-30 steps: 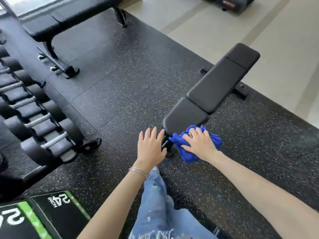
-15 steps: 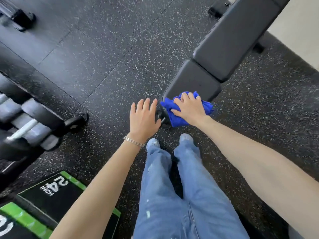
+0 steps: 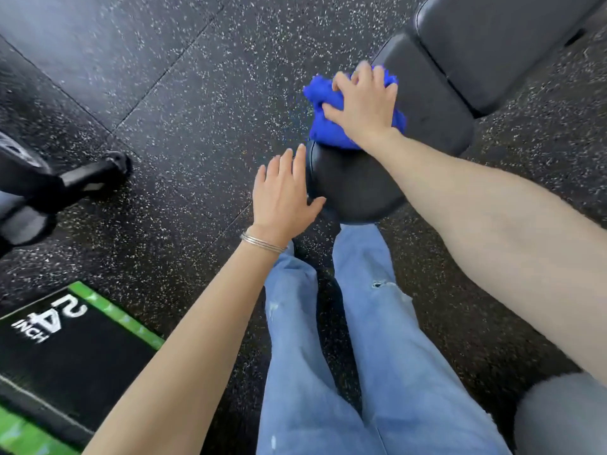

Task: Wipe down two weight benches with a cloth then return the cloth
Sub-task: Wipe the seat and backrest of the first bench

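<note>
Speckled rubber gym floor [image 3: 197, 126] | blue cloth [image 3: 328, 129] bunched on bench [image 3: 433, 103] seat's left edge | right hand [image 3: 361, 101] grips it, pressing down | left hand [image 3: 282, 195] open, fingers straight, at seat's near end | progress: likely early; backrest, other bench, cloth return remaining

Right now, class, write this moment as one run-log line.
step: wiping | right hand: holds cloth on bench | left hand: open, beside bench end

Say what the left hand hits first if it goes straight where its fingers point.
Most likely the bunched edge of the blue cloth under the right hand, at the side of the bench seat. Depth is unclear; the left hand could slip past over the floor.
</note>
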